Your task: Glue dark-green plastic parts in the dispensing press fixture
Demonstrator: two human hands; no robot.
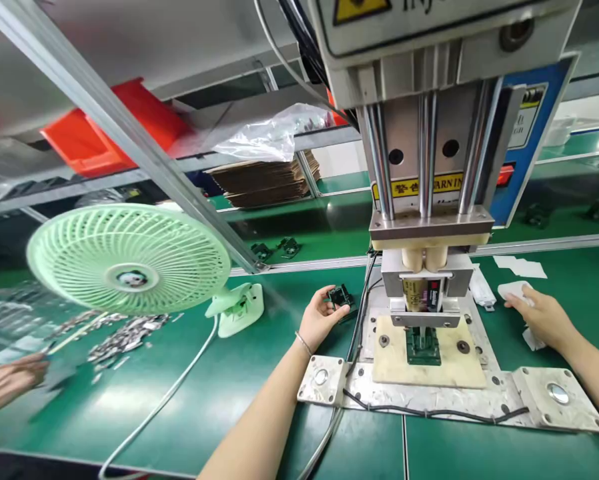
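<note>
My left hand point(319, 319) grips a small black plastic part point(339, 296) on the green mat, just left of the press machine point(429, 133). The press head point(422, 293) is down over a dark part point(423, 347) seated in the cream fixture block point(429, 363) on a metal base plate point(509, 393). My right hand point(539, 317) rests flat on the mat to the right of the press, its fingertips on a white piece point(513, 291).
A pale green desk fan point(129, 257) stands at the left, its white cable point(169, 393) trailing toward me. Small metal pieces point(124, 337) lie under it. Another person's hand point(9, 383) shows at the far left. Round buttons point(321, 377) point(558, 393) flank the base plate.
</note>
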